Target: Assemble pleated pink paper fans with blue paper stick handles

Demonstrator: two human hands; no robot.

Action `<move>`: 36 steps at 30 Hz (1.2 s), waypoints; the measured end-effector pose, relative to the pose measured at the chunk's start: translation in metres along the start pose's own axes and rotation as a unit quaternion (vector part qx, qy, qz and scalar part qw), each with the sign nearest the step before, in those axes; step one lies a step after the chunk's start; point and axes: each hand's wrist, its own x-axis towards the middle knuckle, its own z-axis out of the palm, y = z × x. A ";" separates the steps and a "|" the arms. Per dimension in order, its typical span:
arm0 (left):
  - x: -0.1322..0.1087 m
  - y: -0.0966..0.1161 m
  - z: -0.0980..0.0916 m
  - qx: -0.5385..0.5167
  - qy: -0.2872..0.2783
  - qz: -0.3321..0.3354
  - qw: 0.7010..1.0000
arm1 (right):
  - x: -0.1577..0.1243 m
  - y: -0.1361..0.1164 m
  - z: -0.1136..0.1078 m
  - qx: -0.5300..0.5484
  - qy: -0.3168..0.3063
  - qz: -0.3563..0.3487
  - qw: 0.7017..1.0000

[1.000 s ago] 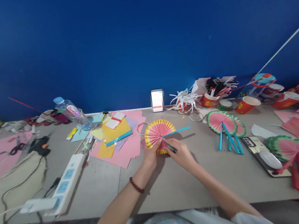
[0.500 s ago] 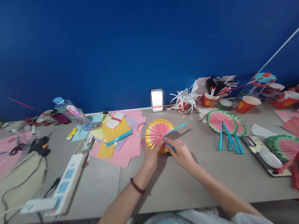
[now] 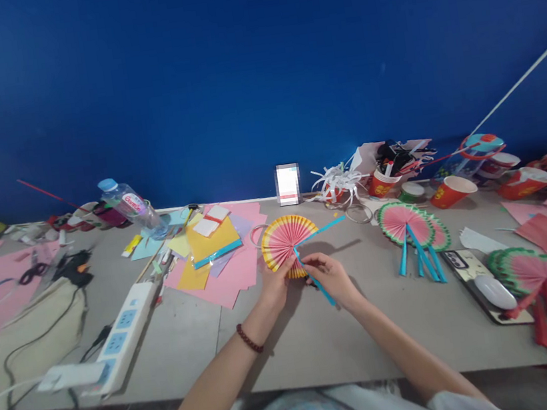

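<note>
A pleated pink paper fan with a yellow rim (image 3: 284, 240) stands open above the grey table (image 3: 321, 340), held between both my hands. My left hand (image 3: 274, 284) pinches the fan's lower left edge. My right hand (image 3: 331, 277) grips the fan's blue stick handles (image 3: 320, 286) at the pivot. One blue stick points up and right, the other slants down across my right fingers.
Coloured paper sheets (image 3: 209, 254) lie left of the fan, with a power strip (image 3: 119, 336) and a water bottle (image 3: 129, 204) beyond. Finished green-rimmed fans (image 3: 410, 227) (image 3: 545, 280), a phone with a mouse (image 3: 485, 281) and red cups (image 3: 453, 190) sit to the right.
The fan has lifted slightly and shifted left. One blue stick has swung down and now shows below my right hand.
</note>
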 end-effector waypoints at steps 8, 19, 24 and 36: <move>0.000 -0.006 -0.002 -0.024 -0.021 -0.065 0.997 | -0.001 -0.003 -0.001 0.144 -0.067 0.119 0.980; -0.002 -0.004 -0.002 -0.062 -0.059 -0.128 0.988 | 0.000 -0.001 0.005 0.092 -0.033 0.037 0.994; -0.004 -0.007 -0.002 -0.037 -0.067 -0.153 0.985 | 0.000 -0.007 0.003 0.077 0.035 -0.001 0.996; -0.007 -0.012 -0.005 -0.011 -0.143 -0.193 0.971 | 0.006 -0.003 -0.002 0.137 0.033 0.043 0.989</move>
